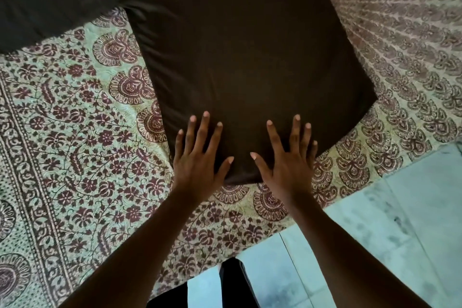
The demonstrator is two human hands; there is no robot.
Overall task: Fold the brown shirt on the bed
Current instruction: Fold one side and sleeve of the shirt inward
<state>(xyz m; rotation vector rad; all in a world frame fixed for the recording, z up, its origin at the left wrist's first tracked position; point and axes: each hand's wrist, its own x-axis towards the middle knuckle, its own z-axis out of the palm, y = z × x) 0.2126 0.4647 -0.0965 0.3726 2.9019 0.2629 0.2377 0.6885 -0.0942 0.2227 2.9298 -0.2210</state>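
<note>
1. Two hands pressed flat on the brown shirt (245,57), at its near corner, close to the edge of the bed (75,157).
2. Left hand (197,160): fingers straight and spread, palm down on the cloth, nothing gripped; little-finger side just at the left edge of the shirt.
3. Right hand (287,165): same pose, fingers straight and spread, palm down, nothing held; outer fingers near the right edge of the shirt.
4. Thumbs pointed toward each other, apart, with dark cloth between them.
5. Brown shirt spread flat on the bed, body turned at an angle, one sleeve (50,10) stretched out to the upper left.
6. Bed covered with a printed bedsheet (62,207): pale ground, maroon flowers and fan shapes, a patterned border on the left.
7. Pale tiled floor (400,207) visible at lower right, beside the bed corner.
8. Dark shape (232,280) at the bottom centre, between the forearms, too unclear to name.
</note>
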